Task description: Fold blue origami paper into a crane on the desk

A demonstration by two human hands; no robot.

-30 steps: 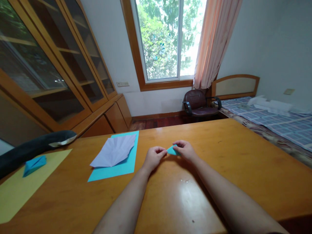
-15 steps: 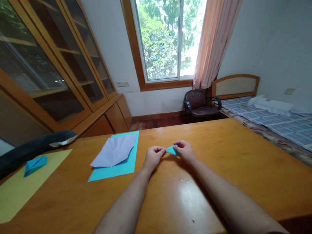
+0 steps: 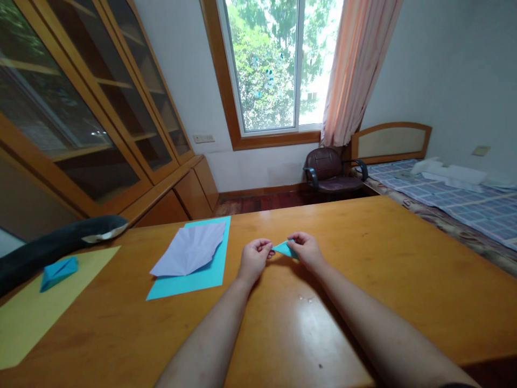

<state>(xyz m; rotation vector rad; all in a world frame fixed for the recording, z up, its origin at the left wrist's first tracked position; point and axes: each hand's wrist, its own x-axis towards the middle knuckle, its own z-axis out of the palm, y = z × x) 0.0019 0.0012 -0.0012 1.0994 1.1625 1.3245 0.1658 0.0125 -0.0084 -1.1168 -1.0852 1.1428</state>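
A glossy orange-brown wooden worktop (image 3: 383, 280) is filling the lower half of the view, catching a pale sheen near the front edge. Above its middle, the left hand (image 3: 253, 258) and the right hand (image 3: 307, 249) are meeting over a small folded piece of teal paper (image 3: 284, 249). The left hand is pinching the paper's pointed left tip between thumb and fingertip, with the other fingers curled in. The right hand is closing around the paper's wider right end, fingers bent over it. The paper is sitting just above or on the worktop; which one cannot be told.

To the left, a creased white sheet (image 3: 189, 251) is lying on a flat teal sheet (image 3: 202, 277). Farther left, a folded blue paper piece (image 3: 58, 271) is resting on a yellow sheet (image 3: 36, 310), beside a dark stuffed toy (image 3: 56, 245).

Beyond the worktop, a glass-fronted wooden cabinet (image 3: 81, 108) is lining the left wall. A window (image 3: 283, 64) with a peach curtain (image 3: 357, 70) is showing green trees. A dark brown armchair (image 3: 329, 172) is standing under it, next to a bed (image 3: 456, 199) with a checked cover.
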